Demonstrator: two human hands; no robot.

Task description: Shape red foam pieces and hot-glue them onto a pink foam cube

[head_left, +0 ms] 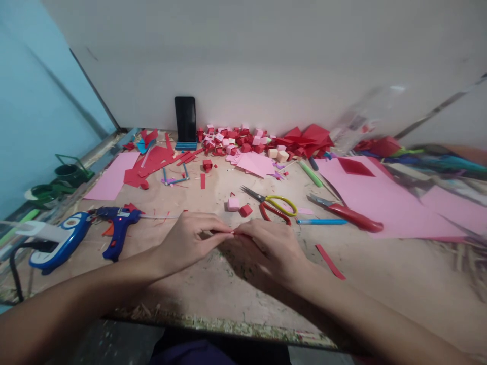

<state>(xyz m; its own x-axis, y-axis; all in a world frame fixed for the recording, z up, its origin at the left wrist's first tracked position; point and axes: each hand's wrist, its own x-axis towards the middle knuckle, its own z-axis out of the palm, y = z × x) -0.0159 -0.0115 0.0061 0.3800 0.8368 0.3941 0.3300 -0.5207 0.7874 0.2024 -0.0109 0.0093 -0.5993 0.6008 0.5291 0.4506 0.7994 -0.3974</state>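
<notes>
My left hand (194, 239) and my right hand (272, 248) meet fingertip to fingertip above the middle of the table. Both are closed in a pinch. A tiny pale pink bit shows between the fingertips, too small to name. Just beyond them lie a pink paper cube (233, 204) and a red paper cube (246, 210). Scissors (269, 203) with one yellow and one red handle rest beyond my right hand, blades slightly apart. A red paper strip (330, 262) lies to the right of that hand.
Left lie a blue glue gun (120, 228) and a blue-white device (63, 241). A phone (185, 119) stands at the back beside a heap of paper cubes (243, 139). Pink sheets (395, 213), a red-handled cutting tool (353, 215) and a blue pen (321, 221) lie right.
</notes>
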